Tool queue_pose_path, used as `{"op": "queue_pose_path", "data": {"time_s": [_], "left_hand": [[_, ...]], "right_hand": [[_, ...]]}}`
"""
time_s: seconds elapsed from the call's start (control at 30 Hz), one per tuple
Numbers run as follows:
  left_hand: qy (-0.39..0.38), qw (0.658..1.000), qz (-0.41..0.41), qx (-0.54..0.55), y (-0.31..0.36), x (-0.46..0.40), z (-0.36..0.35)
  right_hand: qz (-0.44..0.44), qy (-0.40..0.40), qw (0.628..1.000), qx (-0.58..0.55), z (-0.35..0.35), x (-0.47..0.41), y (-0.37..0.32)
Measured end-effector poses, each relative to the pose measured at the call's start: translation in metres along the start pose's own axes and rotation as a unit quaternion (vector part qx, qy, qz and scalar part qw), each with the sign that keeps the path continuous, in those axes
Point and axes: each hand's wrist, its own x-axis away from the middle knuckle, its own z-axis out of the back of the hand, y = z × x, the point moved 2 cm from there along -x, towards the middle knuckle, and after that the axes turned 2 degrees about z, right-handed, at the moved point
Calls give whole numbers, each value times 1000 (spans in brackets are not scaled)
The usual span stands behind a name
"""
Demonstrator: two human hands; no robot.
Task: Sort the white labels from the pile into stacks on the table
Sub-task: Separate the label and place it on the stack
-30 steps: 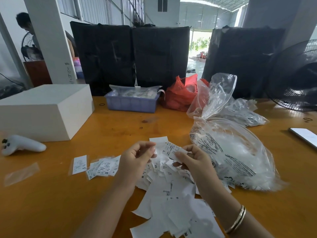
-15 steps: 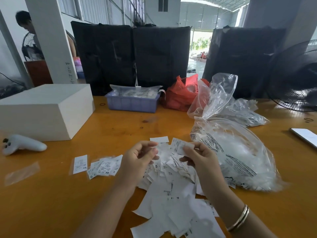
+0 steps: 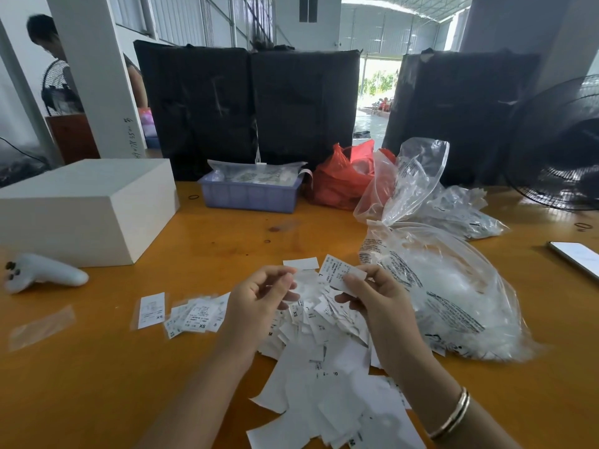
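Worktop [image 3: 201,247]: orange wood, carries everything.
Clear bag [image 3: 453,286]: at 3 o'clock of the pile, touching its edge.
Pile [image 3: 324,377]: loose white labels, under both hands.
Sorted stack [image 3: 197,314]: at 9 o'clock of the pile.
Left hand [image 3: 259,303]: fingers curled, whether it holds anything cannot be told.
Right hand [image 3: 376,296]: pinches one label [image 3: 338,273] above the pile.

Label pile [image 3: 324,367] mid-table [image 3: 97,400], stacks [image 3: 194,314] left, bag [image 3: 453,296] right
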Motion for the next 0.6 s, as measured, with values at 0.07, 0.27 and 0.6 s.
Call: {"op": "queue_pose_path", "data": {"time_s": [0.07, 0.27, 0.6], "left_hand": [[-2, 1000, 0, -2, 0, 0, 0], [-3, 1000, 3, -3, 1, 0, 0], [-5, 1000, 19, 6, 1, 1, -1]], "right_hand": [[7, -5, 1000, 26, -2, 1, 1], [40, 1, 998, 39, -2, 2, 0], [30, -32, 997, 65, -5, 2, 5]]}}
